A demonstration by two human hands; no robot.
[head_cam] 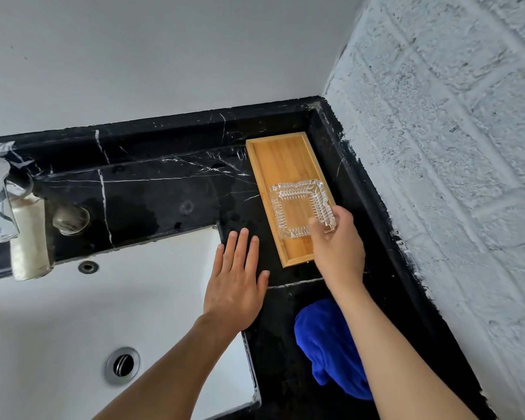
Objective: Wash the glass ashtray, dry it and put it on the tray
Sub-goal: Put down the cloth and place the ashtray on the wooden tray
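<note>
Head view shows the right hand (337, 247) pinching a square clear glass ashtray (302, 209) over the rectangular bamboo tray (281, 160). Left hand (235, 287) lies spread flat, holding nothing, at the black marble worktop (152, 195) edge. No writing is legible.

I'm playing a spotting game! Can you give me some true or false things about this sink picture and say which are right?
1. The right hand holds the glass ashtray by a corner. True.
2. The ashtray is over the sink. False: it is over the wooden tray.
3. The left hand is a fist. False: it is open and flat.
4. A blue cloth lies on the black counter. True.
</note>
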